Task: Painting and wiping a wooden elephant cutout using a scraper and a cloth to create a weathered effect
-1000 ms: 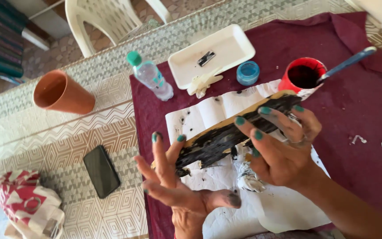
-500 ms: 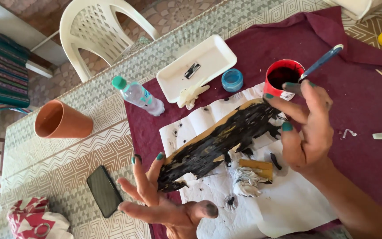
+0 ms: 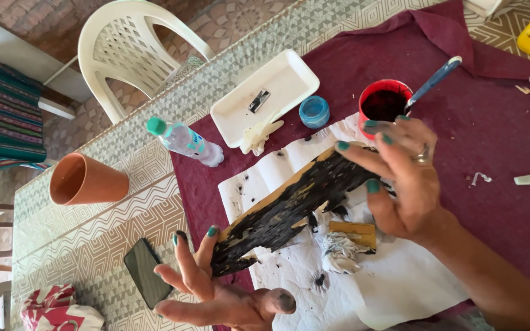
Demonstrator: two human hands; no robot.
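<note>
Past your right hand's fingers, the red cup and blue jar crowd you; leftward seems open.

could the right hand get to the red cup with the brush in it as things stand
Probably yes. The right hand sits just below the red cup, with only bare paper towel and cloth between them. But its fingers hold one end of the black-painted wood piece, so it would have to let go first.
</note>
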